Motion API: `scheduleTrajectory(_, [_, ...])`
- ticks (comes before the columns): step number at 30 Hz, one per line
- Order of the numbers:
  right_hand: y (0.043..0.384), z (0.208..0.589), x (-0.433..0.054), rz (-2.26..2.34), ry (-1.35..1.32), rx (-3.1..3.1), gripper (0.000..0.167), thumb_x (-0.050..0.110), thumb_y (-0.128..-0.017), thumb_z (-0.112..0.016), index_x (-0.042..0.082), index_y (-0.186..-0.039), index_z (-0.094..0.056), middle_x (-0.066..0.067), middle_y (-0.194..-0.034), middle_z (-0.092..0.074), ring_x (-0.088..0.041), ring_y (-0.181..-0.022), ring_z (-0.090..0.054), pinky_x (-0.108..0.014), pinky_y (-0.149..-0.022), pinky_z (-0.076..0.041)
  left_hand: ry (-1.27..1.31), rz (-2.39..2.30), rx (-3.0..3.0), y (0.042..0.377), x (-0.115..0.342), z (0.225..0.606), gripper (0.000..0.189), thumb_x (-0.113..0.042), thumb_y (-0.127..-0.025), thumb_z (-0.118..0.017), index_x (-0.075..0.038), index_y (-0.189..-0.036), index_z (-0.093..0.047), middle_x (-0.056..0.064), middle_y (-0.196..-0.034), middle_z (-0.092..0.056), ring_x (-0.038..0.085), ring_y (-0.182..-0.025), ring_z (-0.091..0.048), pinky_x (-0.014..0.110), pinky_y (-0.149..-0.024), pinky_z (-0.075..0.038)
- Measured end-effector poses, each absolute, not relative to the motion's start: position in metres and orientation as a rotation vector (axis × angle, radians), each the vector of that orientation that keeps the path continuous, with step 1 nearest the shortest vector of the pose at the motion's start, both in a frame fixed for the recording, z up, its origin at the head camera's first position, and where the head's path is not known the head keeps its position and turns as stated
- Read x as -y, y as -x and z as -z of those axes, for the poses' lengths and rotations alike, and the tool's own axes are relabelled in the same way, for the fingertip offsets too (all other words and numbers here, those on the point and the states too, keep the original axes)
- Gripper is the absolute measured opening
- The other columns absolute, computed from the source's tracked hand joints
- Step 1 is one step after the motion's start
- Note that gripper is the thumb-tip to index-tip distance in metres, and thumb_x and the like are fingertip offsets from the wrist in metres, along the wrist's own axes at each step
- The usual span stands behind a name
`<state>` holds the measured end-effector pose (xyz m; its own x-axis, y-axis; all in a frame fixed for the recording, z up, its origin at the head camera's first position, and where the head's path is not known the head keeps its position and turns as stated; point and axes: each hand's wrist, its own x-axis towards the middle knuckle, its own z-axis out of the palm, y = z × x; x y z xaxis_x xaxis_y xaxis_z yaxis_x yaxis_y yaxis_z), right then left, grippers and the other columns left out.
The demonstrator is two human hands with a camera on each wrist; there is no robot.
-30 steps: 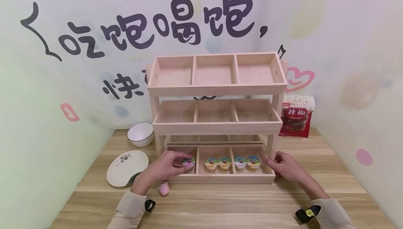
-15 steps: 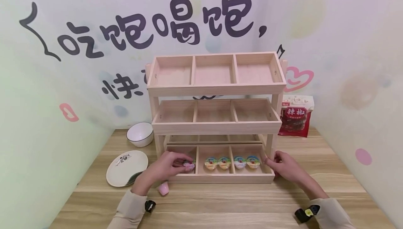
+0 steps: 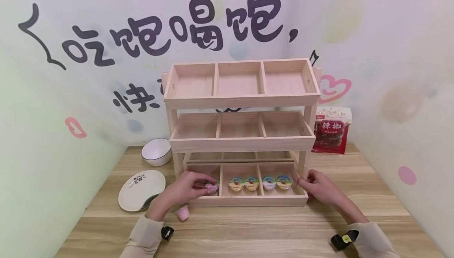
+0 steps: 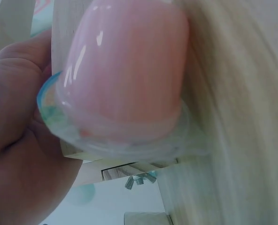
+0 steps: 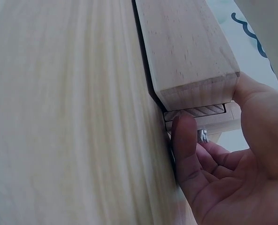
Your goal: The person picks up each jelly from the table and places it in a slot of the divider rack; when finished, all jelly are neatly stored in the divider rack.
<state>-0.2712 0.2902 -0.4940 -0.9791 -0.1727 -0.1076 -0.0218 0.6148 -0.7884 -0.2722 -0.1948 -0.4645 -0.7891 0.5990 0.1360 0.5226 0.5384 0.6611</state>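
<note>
In the head view my left hand [image 3: 188, 187] reaches over the front edge of the rack's lowest tray. Its thumb and fingers pinch a pink-lidded jelly cup [image 3: 212, 187] in the left compartment. Several other jelly cups [image 3: 237, 184] stand lids up in the middle and right compartments. Another pink jelly cup [image 4: 125, 70], large in the left wrist view, is on the table just below my left wrist. At the opposite end, my right hand [image 3: 322, 186] grips the right side wall of the wooden rack [image 5: 195, 56]. Its thumb lies over the wall's top edge.
The rack's upper tray [image 3: 242, 102] and middle tray [image 3: 242, 144] overhang behind the lowest one. To the left are a white bowl [image 3: 156, 151] and a patterned plate [image 3: 142, 191]. A red-and-white food packet [image 3: 330, 132] stands at the back right.
The pinched jelly cup has dropped slightly in the left compartment and its lid has tilted. My right hand keeps its place on the rack. The head view has shifted a little.
</note>
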Motion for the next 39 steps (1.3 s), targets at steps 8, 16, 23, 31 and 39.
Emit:
scheduleTrajectory(8, [0.271, 0.494, -0.293, 1.307, 0.169, -2.667, 0.043, 0.034, -0.107, -0.068, -0.005, -0.123, -0.060, -0.009, -0.088, -0.061, -0.019, -0.073, -0.059, -0.029, -0.060, -0.052, -0.955, -1.115, -2.638, 0.275, 0.192, 0.466, 0.026, -0.014, -0.099, -0.080, -0.008, -0.123, -0.080, 0.009, -0.121, -0.080, 0.022, -0.109, -0.078, 0.034, -0.093, -0.065])
scheduleTrajectory(16, [0.270, 0.494, -0.294, 1.290, 0.150, -2.676, 0.046, 0.035, -0.107, -0.068, -0.006, -0.125, -0.059, -0.009, -0.090, -0.063, -0.020, -0.076, -0.059, -0.029, -0.062, -0.051, -0.942, -1.107, -2.694, 0.275, 0.191, 0.466, 0.038, -0.022, -0.098, -0.083, -0.007, -0.132, -0.075, 0.011, -0.129, -0.078, 0.027, -0.119, -0.076, 0.041, -0.101, -0.063])
scheduleTrajectory(23, [0.272, 0.497, -0.291, 1.296, 0.150, -2.665, 0.045, 0.039, -0.107, -0.068, -0.003, -0.123, -0.061, -0.008, -0.091, -0.063, -0.020, -0.077, -0.059, -0.031, -0.061, -0.051, -0.995, -1.101, -2.854, 0.266, 0.204, 0.458, 0.042, -0.023, -0.098, -0.083, -0.005, -0.134, -0.073, 0.012, -0.132, -0.078, 0.032, -0.123, -0.074, 0.050, -0.105, -0.060])
scheduleTrajectory(31, [0.272, 0.496, -0.289, 1.331, 0.128, -2.643, 0.041, 0.038, -0.106, -0.070, -0.001, -0.116, -0.060, -0.008, -0.087, -0.061, -0.021, -0.075, -0.058, -0.030, -0.061, -0.050, -1.160, -1.167, -2.961, 0.237, 0.228, 0.458, 0.016, -0.009, -0.096, -0.081, -0.012, -0.112, -0.080, -0.001, -0.107, -0.082, 0.009, -0.096, -0.076, 0.036, -0.086, -0.066])
scheduleTrajectory(39, [0.272, 0.495, -0.292, 1.331, 0.129, -2.640, 0.044, 0.040, -0.105, -0.070, -0.001, -0.117, -0.060, -0.009, -0.088, -0.062, -0.022, -0.076, -0.058, -0.030, -0.061, -0.051, -1.244, -1.243, -2.894, 0.211, 0.254, 0.464, 0.012, -0.008, -0.094, -0.084, -0.015, -0.103, -0.080, -0.009, -0.090, -0.079, -0.002, -0.081, -0.071, 0.025, -0.070, -0.063])
